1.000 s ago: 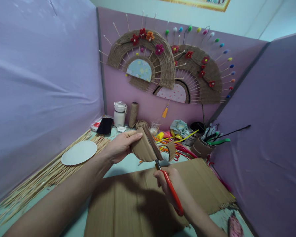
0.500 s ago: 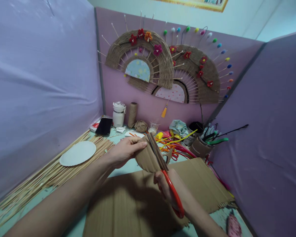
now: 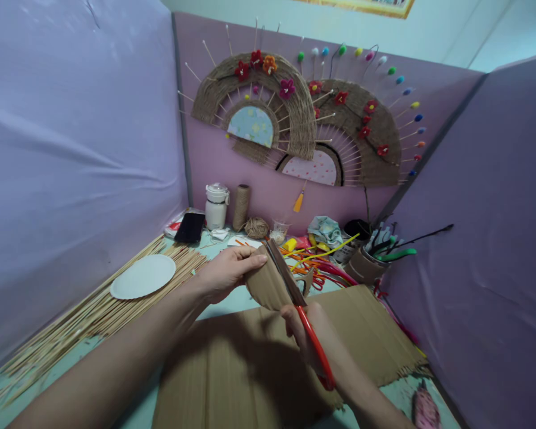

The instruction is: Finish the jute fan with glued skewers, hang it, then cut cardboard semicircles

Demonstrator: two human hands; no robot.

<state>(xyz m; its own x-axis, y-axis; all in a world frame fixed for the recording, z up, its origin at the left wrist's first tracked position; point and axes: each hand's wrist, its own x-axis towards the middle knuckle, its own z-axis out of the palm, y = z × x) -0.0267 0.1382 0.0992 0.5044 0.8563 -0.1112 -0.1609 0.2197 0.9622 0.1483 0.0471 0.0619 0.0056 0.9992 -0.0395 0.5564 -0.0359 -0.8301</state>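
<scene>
My left hand (image 3: 232, 271) pinches the upper left of a small cardboard piece (image 3: 268, 288), thumb on top, holding it above the table. My right hand (image 3: 310, 333) is wrapped round the red handles of a pair of scissors (image 3: 316, 348). The dark blades lie along the right edge of the piece, pointing up and away; how far they are apart is hard to make out. Under both hands lies a large flat sheet of cardboard (image 3: 218, 375), with shadows across it. A curved cardboard scrap (image 3: 307, 282) shows just beyond the blades.
Thin wooden sticks (image 3: 84, 322) lie on the left beneath a white paper plate (image 3: 143, 277). At the back stand a phone (image 3: 190, 228), a white jar (image 3: 217, 207), a twine spool (image 3: 241, 207) and coloured pipe cleaners (image 3: 326, 265). A tool holder (image 3: 364, 265) is at right.
The scissor blades look closer together along the cardboard edge than before. My left hand keeps the same hold, and the view has shifted very slightly.
</scene>
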